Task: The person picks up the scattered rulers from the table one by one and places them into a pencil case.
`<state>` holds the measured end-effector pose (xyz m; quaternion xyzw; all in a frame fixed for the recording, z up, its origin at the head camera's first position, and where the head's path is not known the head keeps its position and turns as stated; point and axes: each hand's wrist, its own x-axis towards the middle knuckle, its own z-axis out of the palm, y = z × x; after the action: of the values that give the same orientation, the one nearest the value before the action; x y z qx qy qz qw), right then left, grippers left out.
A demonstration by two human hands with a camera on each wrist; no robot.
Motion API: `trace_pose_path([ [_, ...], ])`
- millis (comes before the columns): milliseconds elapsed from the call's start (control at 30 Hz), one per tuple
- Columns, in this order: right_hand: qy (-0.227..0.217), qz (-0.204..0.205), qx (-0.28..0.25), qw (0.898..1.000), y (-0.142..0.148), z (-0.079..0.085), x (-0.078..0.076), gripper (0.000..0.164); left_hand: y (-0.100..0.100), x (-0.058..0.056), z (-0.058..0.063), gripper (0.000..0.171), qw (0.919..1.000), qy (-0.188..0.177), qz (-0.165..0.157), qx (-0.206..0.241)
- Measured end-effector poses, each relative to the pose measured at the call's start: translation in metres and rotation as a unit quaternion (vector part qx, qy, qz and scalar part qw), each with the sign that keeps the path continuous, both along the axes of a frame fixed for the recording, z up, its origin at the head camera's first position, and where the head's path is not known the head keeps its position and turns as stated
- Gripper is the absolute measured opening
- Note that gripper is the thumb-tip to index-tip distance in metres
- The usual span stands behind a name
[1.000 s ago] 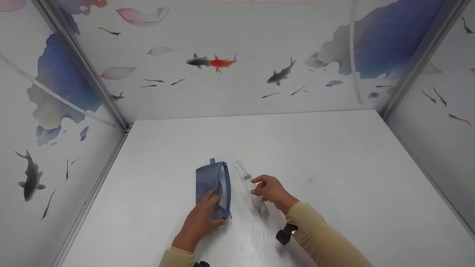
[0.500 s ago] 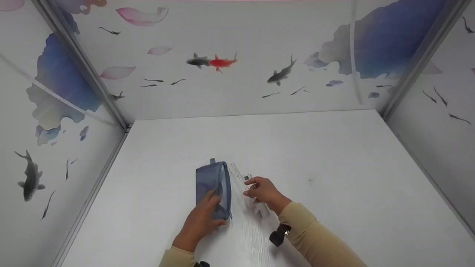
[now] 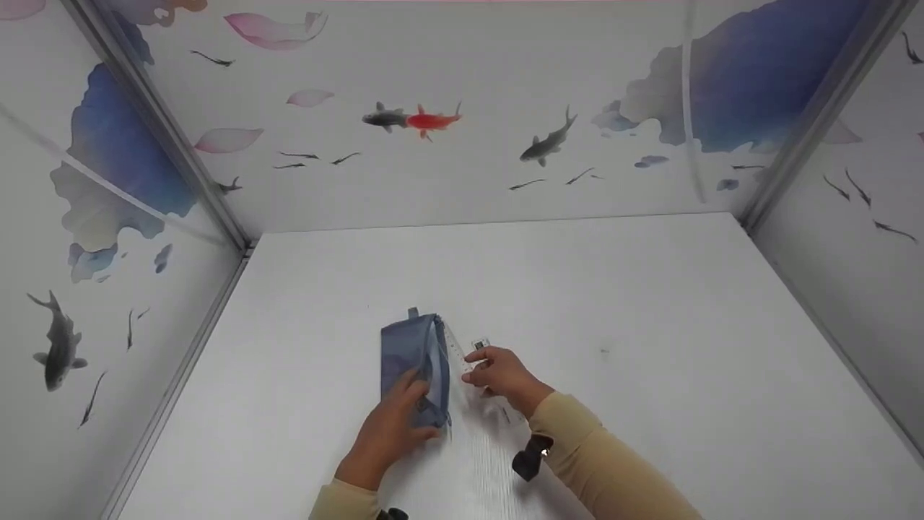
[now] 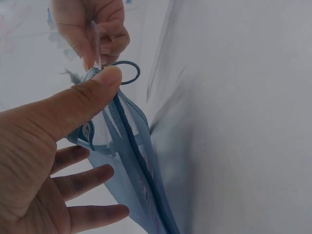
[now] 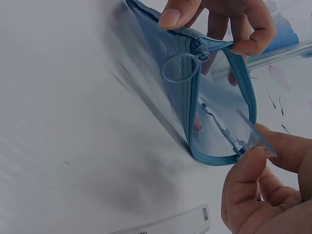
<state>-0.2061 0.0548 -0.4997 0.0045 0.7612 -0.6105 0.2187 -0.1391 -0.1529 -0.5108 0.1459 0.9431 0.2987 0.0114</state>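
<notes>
My left hand (image 3: 390, 422) grips the near end of a blue mesh zip pouch (image 3: 403, 347), thumb and fingers on opposite sides of its unzipped mouth. In the right wrist view the mouth gapes, with a ring pull (image 5: 179, 68) hanging from the zip. Between thumb and fingertips, my right hand (image 3: 511, 375) pinches a clear plastic ruler (image 3: 455, 350). The ruler's far end is at the pouch's mouth; how deep it reaches inside is hard to tell. Under the right hand, another clear ruler (image 5: 170, 222) lies on the table, partly hidden in the head view.
The white tabletop (image 3: 650, 303) is bounded by a back wall (image 3: 476, 173) and side walls printed with fish and petals. A metal post (image 3: 166, 130) stands at the left back corner. Each wrist wears a small black device (image 3: 530, 456).
My right hand has slid left toward the pouch, bringing the pinched ruler's far end to the mouth. The other ruler stays on the table. Left hand and pouch hold still.
</notes>
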Motion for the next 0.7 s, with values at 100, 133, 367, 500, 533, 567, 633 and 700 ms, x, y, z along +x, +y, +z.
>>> trace_pose_path([
  [100, -0.002, 0.000, -0.005, 1.000, -0.002, 0.001, 0.000, 0.039, 0.000, 0.000, 0.000, 0.056, 1.0000, -0.001, 0.000, -0.005],
  [133, -0.002, -0.001, -0.005, 1.000, -0.003, 0.001, 0.000, 0.039, 0.001, 0.000, 0.000, 0.057, 1.0000, 0.002, -0.001, -0.008],
  [367, -0.014, -0.008, -0.003, 1.000, -0.011, 0.000, -0.003, 0.039, 0.001, -0.001, 0.000, 0.058, 0.9997, 0.014, -0.008, -0.020],
  [500, -0.019, -0.011, -0.001, 1.000, -0.015, 0.000, -0.004, 0.039, 0.000, -0.002, -0.001, 0.058, 0.9998, 0.009, -0.009, -0.018],
  [533, -0.021, -0.012, -0.001, 1.000, -0.016, 0.000, -0.004, 0.039, 0.000, -0.002, 0.000, 0.058, 0.9998, 0.007, -0.008, -0.017],
  [567, -0.024, -0.014, -0.001, 1.000, -0.017, -0.001, -0.004, 0.039, 0.000, -0.002, 0.000, 0.058, 0.9998, 0.006, -0.008, -0.017],
  [633, -0.028, -0.016, -0.002, 0.999, -0.018, -0.002, -0.004, 0.039, 0.000, -0.002, 0.000, 0.059, 0.9998, 0.004, -0.008, -0.016],
  [700, -0.029, -0.017, -0.003, 0.999, -0.019, -0.004, -0.005, 0.039, 0.000, -0.002, -0.001, 0.059, 0.9998, 0.003, -0.009, -0.016],
])
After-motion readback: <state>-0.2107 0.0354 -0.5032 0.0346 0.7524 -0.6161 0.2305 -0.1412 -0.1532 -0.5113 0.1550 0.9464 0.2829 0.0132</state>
